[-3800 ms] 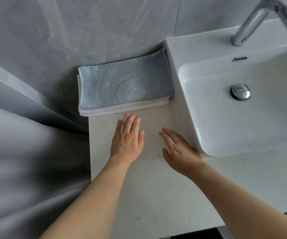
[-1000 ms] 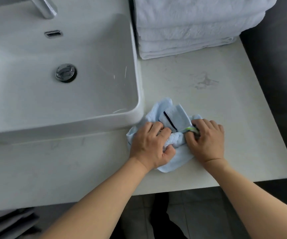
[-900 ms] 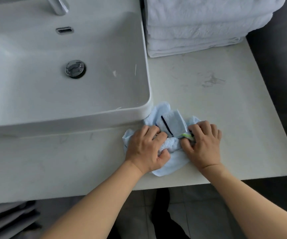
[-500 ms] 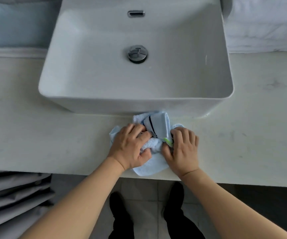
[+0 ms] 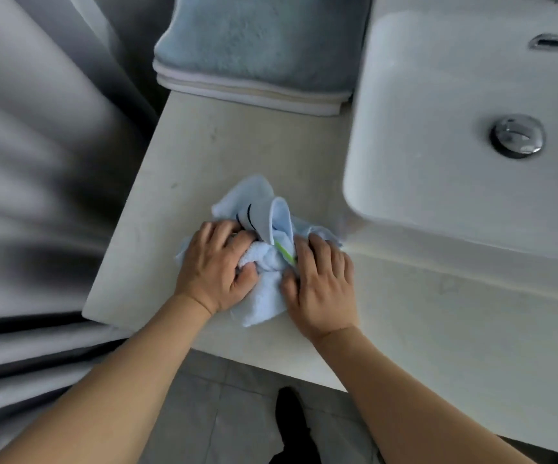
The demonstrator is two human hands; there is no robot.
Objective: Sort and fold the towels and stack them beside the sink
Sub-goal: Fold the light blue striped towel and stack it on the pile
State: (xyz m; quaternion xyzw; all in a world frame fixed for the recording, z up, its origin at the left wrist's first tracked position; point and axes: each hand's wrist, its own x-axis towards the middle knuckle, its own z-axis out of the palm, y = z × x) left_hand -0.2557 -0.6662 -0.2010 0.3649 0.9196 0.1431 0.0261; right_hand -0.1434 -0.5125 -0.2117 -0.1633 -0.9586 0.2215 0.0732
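Hands both bunched into one crumpled light-blue towel [image 5: 264,262] on the table [image 5: 237,155], just left of the sink [image 5: 438,105]. Left hand [image 5: 219,266] grips its left side with curled fingers, right hand [image 5: 321,283] holds the right side. Folded stack [image 5: 257,51] sits behind, against the sink's left wall.

Single head view, looking steeply down, close over countertop [image 5: 224,155] beside sink [image 5: 438,95]
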